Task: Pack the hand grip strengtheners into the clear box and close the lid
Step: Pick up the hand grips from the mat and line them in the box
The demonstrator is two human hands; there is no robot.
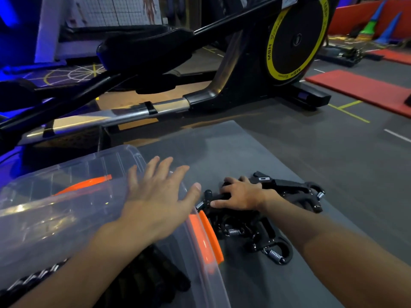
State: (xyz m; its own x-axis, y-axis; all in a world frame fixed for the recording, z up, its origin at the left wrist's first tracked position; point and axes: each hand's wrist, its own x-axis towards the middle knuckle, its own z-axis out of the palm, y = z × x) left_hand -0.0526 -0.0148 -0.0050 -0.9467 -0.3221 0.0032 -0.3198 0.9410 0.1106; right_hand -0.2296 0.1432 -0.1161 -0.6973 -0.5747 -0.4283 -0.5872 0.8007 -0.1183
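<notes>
- The box (55, 218) sits on the mat (300, 156) at 8 o'clock, its end latch (206, 236) facing 3 o'clock.
- The packed strengtheners (155, 278) lie inside the box, in its near part at 7 o'clock.
- The pile of grip strengtheners (255, 230) lies on the mat at 5 o'clock, just beside the latch.
- The left hand (155, 196) is spread over the box's 3 o'clock end.
- The right hand (240, 196) is on the pile, fingers curled over the top strengthener (211, 195).
- The exercise machine (200, 63) stands behind the mat from 10 to 1 o'clock, its flywheel (295, 38) at 1 o'clock.
- The floor mats (360, 90) lie at 2 o'clock, with the cones (389, 25) behind them.
</notes>
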